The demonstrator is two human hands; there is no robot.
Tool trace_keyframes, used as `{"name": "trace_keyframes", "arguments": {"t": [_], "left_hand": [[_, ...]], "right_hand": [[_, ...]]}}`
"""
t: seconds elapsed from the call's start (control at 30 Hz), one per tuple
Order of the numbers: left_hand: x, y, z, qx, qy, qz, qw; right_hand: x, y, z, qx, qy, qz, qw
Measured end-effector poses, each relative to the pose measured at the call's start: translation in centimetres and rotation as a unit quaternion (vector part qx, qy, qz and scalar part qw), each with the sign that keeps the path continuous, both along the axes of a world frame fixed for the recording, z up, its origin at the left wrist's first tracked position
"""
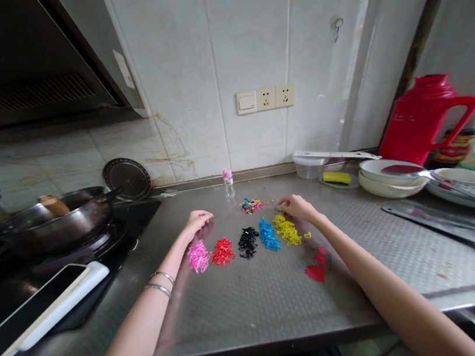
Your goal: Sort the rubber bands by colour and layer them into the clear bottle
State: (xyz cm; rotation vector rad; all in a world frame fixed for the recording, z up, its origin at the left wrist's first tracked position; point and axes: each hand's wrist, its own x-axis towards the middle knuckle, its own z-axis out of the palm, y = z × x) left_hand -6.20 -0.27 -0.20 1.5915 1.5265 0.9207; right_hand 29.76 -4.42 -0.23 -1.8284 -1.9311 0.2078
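My left hand (199,220) rests on the steel counter, fingers curled together, just behind a pile of pink bands (198,256). Whether it holds anything is too small to see. My right hand (298,206) is closed in a pinch behind the yellow bands (287,230); what it grips, if anything, I cannot make out. Between them lies a mixed-colour pile of small bands (251,205). Sorted piles of red bands (222,251), black bands (248,242) and blue bands (268,235) form a row nearer me. A small clear bottle (228,184) with a pink cap stands behind.
Red torn pieces (316,267) lie by my right forearm. Bowls (391,183), a yellow sponge (336,179), a knife (442,223) and a red thermos (421,119) are on the right. At left are a pan (56,224) on the stove and a white phone-like device (63,302).
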Motion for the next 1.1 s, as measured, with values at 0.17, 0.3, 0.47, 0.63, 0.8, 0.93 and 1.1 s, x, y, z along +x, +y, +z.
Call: {"name": "trace_keyframes", "arguments": {"t": [0.17,0.3,0.47,0.63,0.8,0.93,1.1], "left_hand": [[-0.2,0.2,-0.3,0.002,0.001,-0.006,1.0],[-0.3,0.2,-0.4,0.004,0.0,0.0,1.0],[-0.3,0.3,-0.4,0.001,0.0,-0.001,1.0],[-0.3,0.6,-0.6,-0.001,0.002,0.002,1.0],[-0.4,0.6,-0.6,0.003,0.002,-0.003,1.0],[-0.5,0.6,-0.7,0.0,0.004,-0.002,1.0],[-0.4,0.5,-0.4,-0.006,0.007,0.005,1.0]], "right_hand": [[-1.8,2.0,0.4,-0.004,-0.025,0.015,1.0],[-3.3,3.8,0.0,0.006,0.0,0.073,0.997],[-4.1,5.2,-0.9,0.022,0.02,0.088,0.996],[-4.0,5.4,-1.5,0.051,0.033,0.093,0.994],[-3.8,5.2,-1.6,0.055,0.054,0.092,0.993],[-4.0,4.8,-0.8,0.066,0.062,0.084,0.992],[-6.3,3.4,1.4,0.071,0.07,0.133,0.986]]}}
